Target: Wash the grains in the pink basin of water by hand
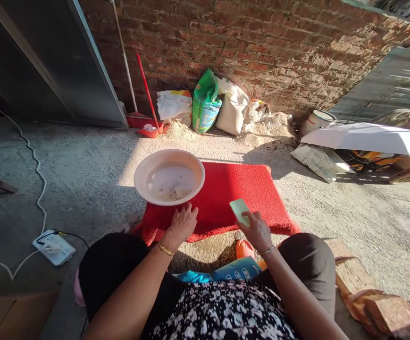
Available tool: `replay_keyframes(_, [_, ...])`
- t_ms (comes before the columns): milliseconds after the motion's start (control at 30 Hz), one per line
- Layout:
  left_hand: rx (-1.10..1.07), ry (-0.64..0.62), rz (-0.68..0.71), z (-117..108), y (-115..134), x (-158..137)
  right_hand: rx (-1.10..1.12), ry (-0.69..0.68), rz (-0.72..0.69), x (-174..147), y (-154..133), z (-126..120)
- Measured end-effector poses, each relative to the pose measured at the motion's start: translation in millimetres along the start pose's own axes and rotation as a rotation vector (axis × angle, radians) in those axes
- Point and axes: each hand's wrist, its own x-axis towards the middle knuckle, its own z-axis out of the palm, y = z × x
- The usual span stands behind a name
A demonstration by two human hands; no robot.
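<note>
A large pale pinkish-white basin rests on the far left part of a red fleecy mat. A dark patch of fine bits shows on the basin's bottom. My left hand is just below the basin's near rim, over the mat, fingers loosely stretched and nothing held; whether it touches the mat I cannot tell. At the right, my right hand grips a flat pale green slab with rounded corners, phone-like in shape. Thumb and fingers cover its near end. The slab is over the mat's near right part.
A white power strip with cables lies at left. Along the brick wall stand a red dustpan, a green sack and a white sack. A white board is at right, wood blocks nearer. Blue packaging lies between my legs.
</note>
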Motion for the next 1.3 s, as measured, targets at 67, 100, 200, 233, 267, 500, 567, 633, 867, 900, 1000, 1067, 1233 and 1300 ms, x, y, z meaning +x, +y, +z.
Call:
replay_keyframes(67, [0.03, -0.062, -0.03, -4.5, -3.8, -7.4, 0.064, -0.033, -0.215, -6.0, -42.2, 15.5])
replay_keyframes(100, [0.04, -0.086, -0.037, -6.1, -5.8, -9.7, 0.085, -0.046, -0.299, -7.4, -58.8, 22.1])
replay_keyframes(200, [0.074, -0.124, -0.033, -8.4, -10.0, -11.2, 0.105, -0.071, -0.422, -4.4, -82.1, 32.1])
replay_keyframes(233, [0.089, -0.127, -0.028, -8.4, -10.4, -10.5, 0.105, -0.073, -0.418, -1.6, -80.3, 32.2])
replay_keyframes(267, [0.103, -0.128, -0.025, -8.1, -10.2, -9.5, 0.104, -0.071, -0.396, 1.7, -74.2, 30.8])
replay_keyframes(500, [0.143, -0.117, 0.002, -9.6, -0.7, -0.9, 0.045, -0.006, 0.057, 25.0, 43.4, 2.5])
replay_keyframes(567, [0.162, -0.102, 0.004, -12.1, 3.5, 1.3, 0.03, 0.011, 0.226, 27.9, 82.3, -8.8])
replay_keyframes(633, [0.175, -0.097, -0.004, -15.0, 7.2, 3.0, -0.002, 0.042, 0.375, 28.7, 113.0, -19.9])
replay_keyframes(867, [0.093, -0.156, -0.044, -27.9, -0.1, 1.1, -0.011, 0.136, 0.321, 28.2, 86.2, -26.3])
replay_keyframes(900, [0.078, -0.156, -0.047, -28.8, -3.9, -0.4, 0.012, 0.119, 0.209, 27.5, 64.9, -21.4])
replay_keyframes(1000, [0.036, -0.148, -0.064, -27.2, -15.4, -5.0, 0.072, 0.06, -0.157, 23.9, -6.4, -1.5])
replay_keyframes(1067, [0.008, -0.127, -0.087, -23.2, -21.7, -7.1, 0.098, 0.025, -0.346, 22.5, -47.8, 12.3])
replay_keyframes(1233, [-0.021, -0.113, -0.09, -14.5, -30.0, -8.4, 0.091, -0.053, -0.445, 30.6, -81.7, 29.7])
replay_keyframes(1300, [-0.03, -0.113, -0.087, -14.6, -30.8, -8.0, 0.089, -0.054, -0.341, 37.5, -64.4, 27.3])
